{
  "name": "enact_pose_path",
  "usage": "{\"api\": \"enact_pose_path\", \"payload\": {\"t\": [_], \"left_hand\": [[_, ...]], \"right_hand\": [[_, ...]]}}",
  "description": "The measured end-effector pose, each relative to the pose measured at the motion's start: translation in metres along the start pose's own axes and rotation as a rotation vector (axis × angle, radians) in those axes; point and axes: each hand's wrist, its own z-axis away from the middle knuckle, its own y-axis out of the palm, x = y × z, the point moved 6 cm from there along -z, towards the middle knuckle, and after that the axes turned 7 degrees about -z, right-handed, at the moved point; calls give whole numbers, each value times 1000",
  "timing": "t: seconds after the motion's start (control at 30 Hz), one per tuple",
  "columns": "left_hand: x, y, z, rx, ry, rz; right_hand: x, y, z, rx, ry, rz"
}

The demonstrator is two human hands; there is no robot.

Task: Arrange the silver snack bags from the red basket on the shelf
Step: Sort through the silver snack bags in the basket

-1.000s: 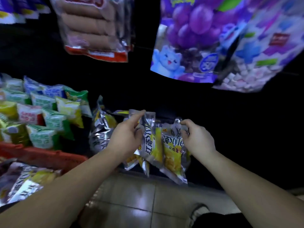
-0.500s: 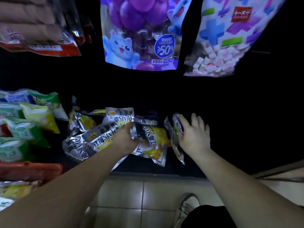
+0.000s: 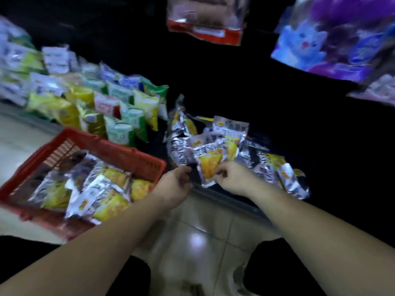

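Mid-stocking at low dark shelf point(image 3: 245, 205). Pinching near corner of front bag point(image 3: 208, 167) w/ R hand point(image 3: 233, 178), thumb against curled fingers; bag at front of shelf heap point(image 3: 215, 135), partly over the lip. Can't tell grip of L hand point(image 3: 175, 184): fingers curled just left of same bag, contact lost in blur. Plenty of silver snack bags point(image 3: 96, 189) waiting in red basket point(image 3: 136, 154), set on tiled floor point(image 3: 198, 231) near left, just beside shelf edge. Prob. about halfway, going by the two piles (rough guess, everything smeared).

What could go wrong from here:
- Heap loose and overlapping, no rows yet. Tugging front bag likely to drag neighbours over the lip onto floor.
- Far-right bags point(image 3: 295, 184) hanging over the edge, tilted. Any nudge from R forearm, or more stock pushed in from left, enough to tip them off.
- Slick foil + corner-only pinch = slip risk. Safer w/ a fuller hold before lifting.
- Left end of heap close to coloured snack packs point(image 3: 128, 116) standing in rows. Shoving silver ones that way could topple or mix them.
- Hanging pouches point(image 3: 205, 28) overhead: easy to knock when reaching to the back.
- Dim shelf interior, so misjudged depth poss.
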Motion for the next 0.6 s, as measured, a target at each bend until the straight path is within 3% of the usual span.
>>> {"api": "enact_pose_path", "payload": {"t": [0.17, 0.23, 0.33, 0.53, 0.6], "left_hand": [[72, -56, 43, -239, -196, -46], [98, -65, 52, -261, -273, -68], [140, -80, 59, -229, -363, -80], [246, -139, 45, -52, -564, -446], [270, -125, 45, 28, -629, -367]], "right_hand": [[103, 56, -39, 90, -173, 21], [132, 83, -53, 120, -229, 25], [171, 124, -76, 233, -320, 36], [208, 192, -118, 436, -358, 84], [202, 210, -126, 462, -327, 30]]}}
